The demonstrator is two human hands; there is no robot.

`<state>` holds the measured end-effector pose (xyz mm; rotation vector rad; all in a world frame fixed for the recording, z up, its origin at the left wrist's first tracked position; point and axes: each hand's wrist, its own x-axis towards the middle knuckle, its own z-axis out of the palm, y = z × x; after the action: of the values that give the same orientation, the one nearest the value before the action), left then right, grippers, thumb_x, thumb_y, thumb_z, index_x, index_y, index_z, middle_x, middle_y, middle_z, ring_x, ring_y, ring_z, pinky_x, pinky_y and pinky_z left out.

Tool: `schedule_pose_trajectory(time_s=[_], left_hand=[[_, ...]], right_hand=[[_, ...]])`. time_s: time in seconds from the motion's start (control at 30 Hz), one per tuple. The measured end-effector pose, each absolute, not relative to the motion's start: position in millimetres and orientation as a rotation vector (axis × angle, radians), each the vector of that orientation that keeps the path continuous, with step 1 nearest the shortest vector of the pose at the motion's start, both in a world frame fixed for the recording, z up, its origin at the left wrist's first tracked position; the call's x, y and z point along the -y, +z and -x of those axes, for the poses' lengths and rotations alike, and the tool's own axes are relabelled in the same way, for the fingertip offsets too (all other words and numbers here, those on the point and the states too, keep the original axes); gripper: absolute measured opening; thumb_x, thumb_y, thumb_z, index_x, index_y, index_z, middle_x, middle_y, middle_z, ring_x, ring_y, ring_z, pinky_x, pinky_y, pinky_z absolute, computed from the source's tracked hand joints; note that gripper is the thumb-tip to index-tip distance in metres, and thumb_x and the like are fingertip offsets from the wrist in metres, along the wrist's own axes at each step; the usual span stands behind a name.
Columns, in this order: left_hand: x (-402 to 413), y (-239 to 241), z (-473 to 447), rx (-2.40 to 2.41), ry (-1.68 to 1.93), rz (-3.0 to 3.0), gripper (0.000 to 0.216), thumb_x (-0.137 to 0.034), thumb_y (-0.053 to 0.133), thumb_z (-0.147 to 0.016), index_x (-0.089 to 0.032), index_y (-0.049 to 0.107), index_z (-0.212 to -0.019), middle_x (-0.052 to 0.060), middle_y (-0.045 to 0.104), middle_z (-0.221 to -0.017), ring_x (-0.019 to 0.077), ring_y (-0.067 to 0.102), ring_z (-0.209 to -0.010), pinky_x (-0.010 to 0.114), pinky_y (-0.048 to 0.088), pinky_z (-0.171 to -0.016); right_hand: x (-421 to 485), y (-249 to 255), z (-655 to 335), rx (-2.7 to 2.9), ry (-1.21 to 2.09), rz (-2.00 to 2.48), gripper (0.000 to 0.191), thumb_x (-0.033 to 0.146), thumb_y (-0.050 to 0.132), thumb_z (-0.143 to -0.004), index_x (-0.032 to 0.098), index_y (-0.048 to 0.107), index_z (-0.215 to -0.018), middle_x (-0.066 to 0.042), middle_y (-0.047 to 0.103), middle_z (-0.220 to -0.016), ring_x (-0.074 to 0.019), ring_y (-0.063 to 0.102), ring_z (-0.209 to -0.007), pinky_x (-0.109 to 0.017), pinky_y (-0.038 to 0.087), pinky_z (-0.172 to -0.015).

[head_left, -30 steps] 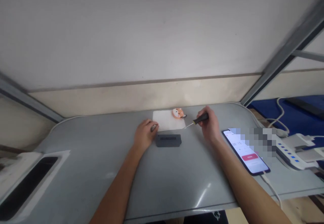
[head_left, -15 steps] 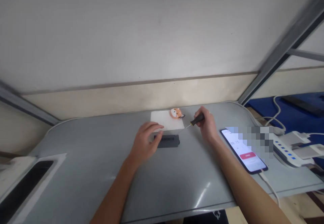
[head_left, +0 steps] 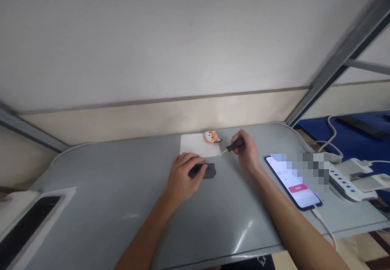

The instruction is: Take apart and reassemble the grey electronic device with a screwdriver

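A small black rectangular case [head_left: 209, 172] with slots along it lies on the grey desk [head_left: 122, 205]. Over its left part rests my left hand [head_left: 185, 176], thumb and fingers closed about it and hiding much of it. My right hand [head_left: 247, 150] grips a screwdriver [head_left: 236, 144] by its black handle. The thin metal shaft slants down to the left, its tip just above the case's far edge; whether it touches I cannot tell.
Behind the case lie a white sheet [head_left: 191, 144] and an orange-and-white animal-face trinket [head_left: 211, 137]. To the right are a lit phone [head_left: 297, 186] on a cable and a power strip [head_left: 344, 184] with plugs. A dark-screened device [head_left: 30, 229] is at left.
My left hand has moved right and closed over the case, covering more of it. The screwdriver in my right hand has shifted slightly left.
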<state>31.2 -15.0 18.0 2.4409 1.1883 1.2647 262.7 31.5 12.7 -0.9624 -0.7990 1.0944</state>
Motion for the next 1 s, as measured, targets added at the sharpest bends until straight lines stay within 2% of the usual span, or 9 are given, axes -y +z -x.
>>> schedule_pose_trajectory(time_s=[0.17,0.33,0.43,0.57,1.0], left_hand=[[11,19,-26,-1.189,1.283,-2.299,0.009,-0.025,0.067,-0.097,-0.023,0.074,-0.092,0.003,0.074,-0.095,0.0186,0.068,-0.091,0.037,0.05,-0.087],[-13,15,2,-1.464,1.356,-2.144,0.015,-0.032,0.064,-0.098,-0.023,0.075,-0.094,0.004,0.074,-0.096,0.0199,0.067,-0.089,0.037,0.053,-0.086],[-29,0,16,-1.642,1.157,-2.305,0.017,-0.032,0.063,-0.098,-0.022,0.076,-0.092,0.005,0.075,-0.093,0.024,0.066,-0.091,0.042,0.051,-0.091],[-38,-19,19,-1.737,0.927,-2.456,0.016,-0.03,0.063,-0.098,-0.023,0.076,-0.097,0.007,0.074,-0.1,0.0268,0.065,-0.098,0.042,0.05,-0.091],[-40,-23,21,-1.774,0.803,-2.386,0.021,-0.029,0.059,-0.099,-0.023,0.079,-0.106,0.008,0.074,-0.11,0.0304,0.064,-0.11,0.048,0.049,-0.099]], right_hand=[[-29,12,-258,0.82,1.114,0.961,0.044,0.058,0.062,-0.092,0.02,0.065,-0.07,0.002,0.054,-0.052,-0.0099,0.045,-0.044,-0.026,0.032,-0.044],[-32,11,-261,0.746,1.128,0.924,0.042,0.058,0.064,-0.091,0.02,0.065,-0.072,0.002,0.054,-0.053,-0.0099,0.047,-0.045,-0.025,0.033,-0.044],[-33,11,-261,0.719,1.146,0.916,0.042,0.058,0.065,-0.09,0.02,0.065,-0.072,0.003,0.054,-0.054,-0.0098,0.047,-0.045,-0.025,0.033,-0.044],[-33,11,-260,0.712,1.149,0.909,0.042,0.057,0.066,-0.089,0.02,0.066,-0.071,0.002,0.054,-0.054,-0.0095,0.047,-0.045,-0.025,0.033,-0.044],[-33,12,-261,0.71,1.146,0.921,0.042,0.058,0.066,-0.088,0.02,0.066,-0.071,0.002,0.053,-0.054,-0.0099,0.046,-0.046,-0.026,0.032,-0.045]])
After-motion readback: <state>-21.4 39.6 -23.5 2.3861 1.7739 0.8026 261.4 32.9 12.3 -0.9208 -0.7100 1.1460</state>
